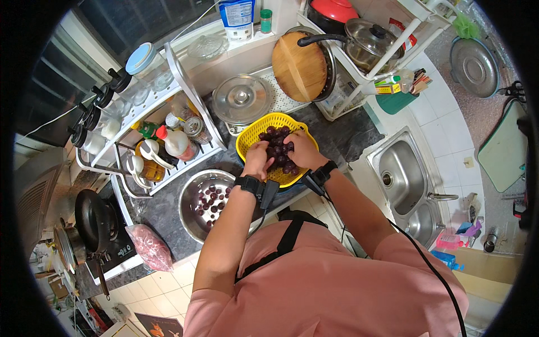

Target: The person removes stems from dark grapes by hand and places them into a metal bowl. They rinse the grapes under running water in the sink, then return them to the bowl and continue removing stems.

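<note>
A yellow plastic basket (245, 137) with perforated walls stands on the dark counter in front of me. Inside it lies a bunch of dark purple grapes (278, 141). My right hand (304, 151) reaches over the right rim and grips the bunch with curled fingers. At the left side of the basket, my left hand (256, 159) has its fingers bent against the grapes; whether it pinches one cannot be seen. A stainless steel bowl (191, 215) to the left holds several loose grapes (214, 198), partly hidden by my left forearm.
A rack (196, 153) with bottles and jars stands left, beyond the steel bowl. Behind the basket are a glass lid (242, 99) and a round wooden board (300, 67). A bag of pinkish contents (149, 247) lies near the hob (120, 244). A double sink (400, 172) is right.
</note>
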Motion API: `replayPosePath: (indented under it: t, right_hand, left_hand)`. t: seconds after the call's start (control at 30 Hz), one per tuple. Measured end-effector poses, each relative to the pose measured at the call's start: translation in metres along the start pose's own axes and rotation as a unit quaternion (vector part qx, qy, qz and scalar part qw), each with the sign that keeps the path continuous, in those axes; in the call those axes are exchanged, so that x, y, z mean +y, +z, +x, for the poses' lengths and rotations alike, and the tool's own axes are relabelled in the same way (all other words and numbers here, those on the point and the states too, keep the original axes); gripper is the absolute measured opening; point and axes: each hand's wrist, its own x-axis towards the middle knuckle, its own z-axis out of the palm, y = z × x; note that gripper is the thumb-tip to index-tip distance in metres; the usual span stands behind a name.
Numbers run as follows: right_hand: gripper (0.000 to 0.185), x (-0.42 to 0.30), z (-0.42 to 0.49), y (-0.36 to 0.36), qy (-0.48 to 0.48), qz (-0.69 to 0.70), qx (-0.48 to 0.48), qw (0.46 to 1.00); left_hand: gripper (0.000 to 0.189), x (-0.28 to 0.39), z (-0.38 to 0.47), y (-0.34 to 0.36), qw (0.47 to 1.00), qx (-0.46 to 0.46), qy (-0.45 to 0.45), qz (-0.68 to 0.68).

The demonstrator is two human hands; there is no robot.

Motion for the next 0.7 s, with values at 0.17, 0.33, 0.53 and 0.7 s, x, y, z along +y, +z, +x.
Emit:
replayPosePath:
  t: [0.17,0.33,0.53,0.7]
  right_hand:
    - [0.039,-0.01,-0.007,-0.019,-0.008,0.04,-0.03,0.999]
    - [0.024,-0.085,-0.025,-0.029,-0.109,0.02,0.139,0.984]
    - [0.027,-0.172,-0.041,0.044,-0.089,0.242,-0.247,0.934]
    - [0.036,-0.182,-0.016,0.148,-0.168,-0.053,-0.249,0.952]
  left_hand:
    - [0.039,0.011,-0.017,-0.021,0.994,-0.065,-0.021,-0.089]
    - [0.038,0.031,-0.078,-0.093,0.983,-0.045,0.156,-0.084]
    - [0.021,-0.005,-0.117,-0.228,0.951,0.204,0.192,0.128]
    - [0.048,-0.071,-0.098,-0.259,0.734,0.245,0.222,0.593]
